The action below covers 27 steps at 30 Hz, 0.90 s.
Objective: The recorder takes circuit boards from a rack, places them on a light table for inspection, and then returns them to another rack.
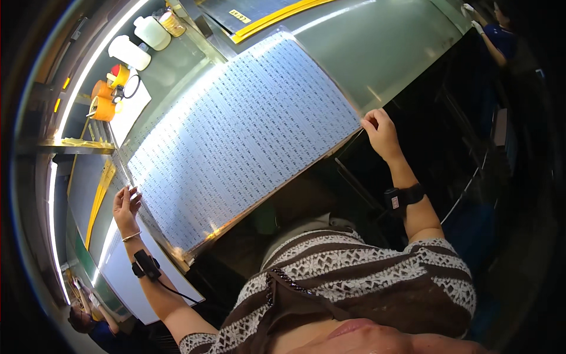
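Note:
A large pale-blue sheet [247, 135] printed with rows of small dark marks lies flat on the bench in front of me. At its right near corner, the thumb and fingers of my right hand [382, 134] are pinched together on the sheet's edge. My left hand [125, 210] is at the left side of the sheet, fingers curled and thumb against them. What is between those fingers is too small to make out. Black bands with small devices [403, 198] are on both my forearms.
White plastic bottles [152, 33], orange tape rolls [104, 108] and a ring-shaped black tool [131, 87] stand at the far left. A dark panel with a yellow edge [283, 20] lies beyond the sheet. Other people work at far right [501, 38] and lower left [88, 318].

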Each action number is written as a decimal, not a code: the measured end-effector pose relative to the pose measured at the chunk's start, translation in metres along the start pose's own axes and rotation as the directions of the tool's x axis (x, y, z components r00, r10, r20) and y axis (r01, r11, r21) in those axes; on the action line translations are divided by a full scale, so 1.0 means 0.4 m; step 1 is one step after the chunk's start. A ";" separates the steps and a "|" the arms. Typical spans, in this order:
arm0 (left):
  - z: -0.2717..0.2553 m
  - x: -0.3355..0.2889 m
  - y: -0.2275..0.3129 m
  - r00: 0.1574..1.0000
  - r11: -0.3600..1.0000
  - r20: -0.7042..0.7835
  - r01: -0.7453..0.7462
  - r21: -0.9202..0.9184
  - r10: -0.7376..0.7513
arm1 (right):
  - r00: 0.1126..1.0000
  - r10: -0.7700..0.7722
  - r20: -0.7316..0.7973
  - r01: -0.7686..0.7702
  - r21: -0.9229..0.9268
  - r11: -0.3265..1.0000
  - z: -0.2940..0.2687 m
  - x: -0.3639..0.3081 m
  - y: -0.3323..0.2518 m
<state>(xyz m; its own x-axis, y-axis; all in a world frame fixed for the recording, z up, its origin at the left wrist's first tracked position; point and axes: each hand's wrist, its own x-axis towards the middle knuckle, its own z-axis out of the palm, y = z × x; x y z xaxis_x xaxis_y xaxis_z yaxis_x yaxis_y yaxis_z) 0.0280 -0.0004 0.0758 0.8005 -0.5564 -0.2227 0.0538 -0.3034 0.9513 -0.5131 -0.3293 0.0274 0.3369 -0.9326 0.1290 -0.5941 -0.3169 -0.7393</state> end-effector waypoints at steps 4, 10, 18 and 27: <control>0.021 0.011 -0.010 1.000 1.000 -0.019 0.013 0.002 -0.013 | 0.999 -0.027 -0.016 0.028 0.002 1.000 -0.007 0.006 0.013; -0.024 0.033 -0.037 0.991 0.989 -0.074 0.121 0.085 -0.115 | 0.983 -0.177 -0.053 0.171 -0.098 0.980 0.014 0.032 -0.012; 0.039 0.131 -0.125 0.945 0.976 -0.324 0.103 0.190 -0.036 | 0.995 -0.095 -0.001 0.095 -0.091 0.991 -0.028 -0.049 0.034; 0.064 0.131 -0.087 0.924 0.666 -0.272 0.026 0.745 0.269 | 0.987 -0.153 0.042 0.157 -0.096 0.983 -0.052 -0.049 0.043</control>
<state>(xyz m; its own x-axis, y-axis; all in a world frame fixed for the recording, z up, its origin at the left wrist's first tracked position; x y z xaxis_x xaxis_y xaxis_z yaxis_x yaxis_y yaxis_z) 0.0530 -0.0388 0.0256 0.9166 -0.3850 0.1078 -0.3883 -0.7929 0.4697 -0.5451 -0.3201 0.0257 0.4541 -0.8651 0.2132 -0.6017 -0.4742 -0.6427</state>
